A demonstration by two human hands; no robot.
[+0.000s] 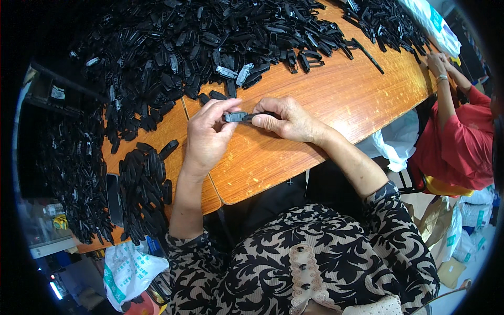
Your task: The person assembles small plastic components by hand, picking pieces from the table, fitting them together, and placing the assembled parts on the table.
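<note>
Holding small black plastic housing between left hand and right hand, over bare wood of desk, near mid-view. Pinching greyer left end in left-hand grip, narrowed to the piece's thickness between thumb and fingertips. Pinching darker, thinner right end in right-hand grip, also narrowed down, between thumb and bent forefinger. Not making out whether handling one piece or two set end to end. Lying just beyond left hand: a couple of loose black parts. Spreading behind those, across far side of desk: large heap of black plastic parts, including two shiny grey parts at near edge. Lying left of left forearm: pile of dark elongated pieces, with flat dark slab just beside. Lying far right on desk: thin black strip, near second black heap. Wearing black-and-beige leaf-patterned blouse. Sitting further right: co-worker in red top, resting hands close together at desk edge, near white plastic bag. Sitting below desk, lower left: another white bag with green print.
</note>
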